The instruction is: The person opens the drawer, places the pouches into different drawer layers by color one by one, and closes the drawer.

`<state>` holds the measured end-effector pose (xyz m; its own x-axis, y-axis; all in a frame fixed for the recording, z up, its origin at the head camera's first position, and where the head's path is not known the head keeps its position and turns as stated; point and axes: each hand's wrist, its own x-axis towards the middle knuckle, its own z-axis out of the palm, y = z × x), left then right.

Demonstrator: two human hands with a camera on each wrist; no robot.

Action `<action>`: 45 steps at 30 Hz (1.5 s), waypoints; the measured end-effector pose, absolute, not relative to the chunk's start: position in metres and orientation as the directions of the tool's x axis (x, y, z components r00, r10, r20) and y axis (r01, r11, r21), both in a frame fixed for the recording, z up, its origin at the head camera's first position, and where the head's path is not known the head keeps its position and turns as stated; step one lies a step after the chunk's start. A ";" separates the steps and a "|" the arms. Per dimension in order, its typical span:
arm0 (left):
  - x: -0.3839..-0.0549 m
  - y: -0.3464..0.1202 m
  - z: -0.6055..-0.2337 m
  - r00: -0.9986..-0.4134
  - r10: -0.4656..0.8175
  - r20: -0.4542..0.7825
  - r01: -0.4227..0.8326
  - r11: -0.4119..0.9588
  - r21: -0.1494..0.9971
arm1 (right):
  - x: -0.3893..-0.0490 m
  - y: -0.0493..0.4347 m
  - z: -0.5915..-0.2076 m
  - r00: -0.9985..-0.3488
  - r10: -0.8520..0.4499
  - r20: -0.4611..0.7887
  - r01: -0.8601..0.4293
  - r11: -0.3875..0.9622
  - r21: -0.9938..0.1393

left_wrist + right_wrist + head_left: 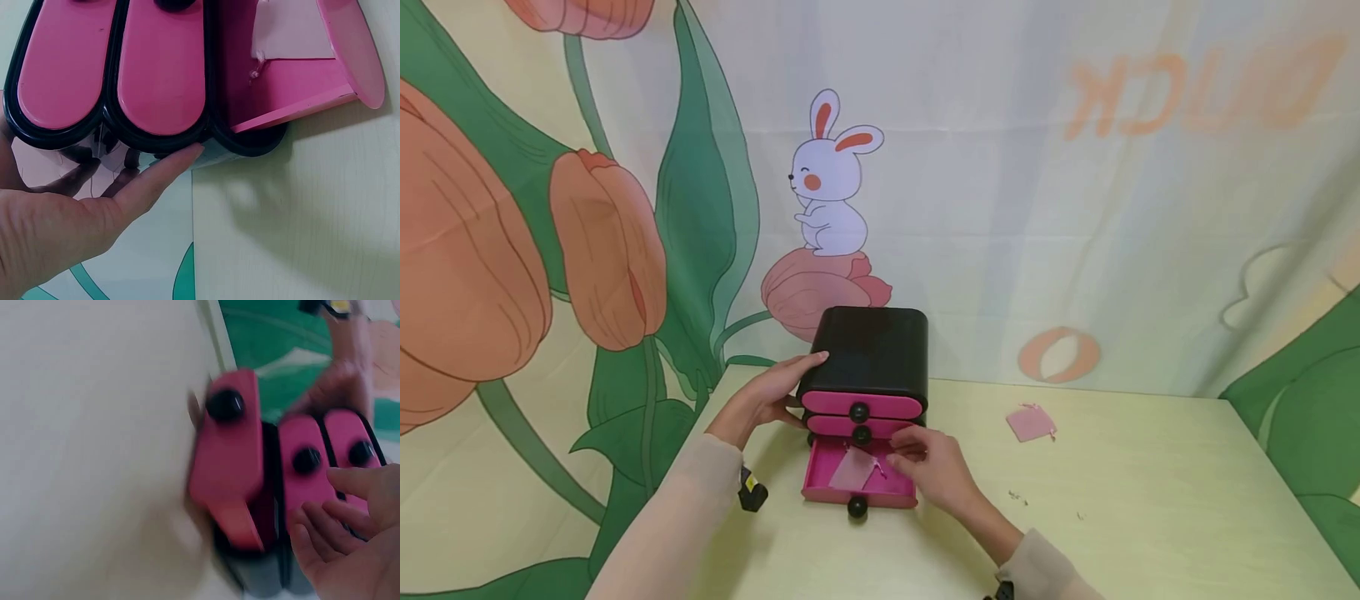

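Note:
A small black drawer box (872, 346) with pink drawer fronts stands on the table. Its lowest drawer (901, 492) is pulled out, and a pale pink drawstring pouch (852, 468) lies inside. My left hand (772, 393) rests against the box's left side, a fingertip at the top edge; in the left wrist view the thumb (164, 178) lies straight along the side near the front rim. Over the right side of the open drawer is my right hand (938, 468), its fingers loosely bent. The right wrist view shows nothing between those fingers (334, 531).
Another pink drawstring pouch (1032, 422) lies on the table (1150, 467) to the right of the box. Tiny pieces (1017, 497) are scattered nearer the front. Behind the table hangs a printed curtain (985, 208) with a rabbit and tulips.

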<state>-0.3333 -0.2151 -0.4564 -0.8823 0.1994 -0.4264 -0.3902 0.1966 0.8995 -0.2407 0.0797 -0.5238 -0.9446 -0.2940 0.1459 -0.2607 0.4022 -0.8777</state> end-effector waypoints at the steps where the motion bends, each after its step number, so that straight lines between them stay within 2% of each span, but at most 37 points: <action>1: -0.333 -0.215 -0.456 -0.884 0.203 -0.422 -0.385 0.199 0.901 | -0.242 0.089 -0.521 -0.946 -0.287 0.152 -0.264 0.409 -0.873; 5: -0.335 -0.215 -0.456 -0.886 0.196 -0.421 -0.383 0.203 0.901 | -0.254 0.135 -0.519 -0.951 -0.240 0.195 -0.287 0.454 -0.843; 10: -0.336 -0.215 -0.455 -0.886 0.188 -0.424 -0.386 0.208 0.899 | -0.276 0.205 -0.535 -0.949 -0.160 0.270 -0.313 0.551 -0.773; 17: -0.334 -0.215 -0.455 -0.886 0.194 -0.422 -0.384 0.202 0.901 | -0.297 0.278 -0.562 -0.972 0.027 0.234 -0.153 0.683 -0.714; 29: -0.335 -0.212 -0.459 -0.881 0.192 -0.432 -0.393 0.212 0.895 | -0.305 0.303 -0.588 -0.982 0.125 0.143 0.002 0.758 -0.652; 33: -0.335 -0.211 -0.460 -0.881 0.197 -0.430 -0.388 0.216 0.896 | -0.307 0.305 -0.592 -0.980 0.143 0.135 0.017 0.745 -0.667; 37: -0.336 -0.212 -0.460 -0.883 0.184 -0.433 -0.395 0.211 0.894 | -0.308 0.298 -0.586 -0.987 0.076 0.144 -0.051 0.696 -0.716; 41: -0.335 -0.212 -0.459 -0.882 0.179 -0.435 -0.399 0.206 0.894 | -0.298 0.281 -0.563 -0.978 -0.091 0.188 -0.203 0.622 -0.756; 45: -0.334 -0.214 -0.458 -0.883 0.179 -0.434 -0.398 0.207 0.894 | -0.282 0.250 -0.537 -0.938 -0.239 0.252 -0.343 0.531 -0.775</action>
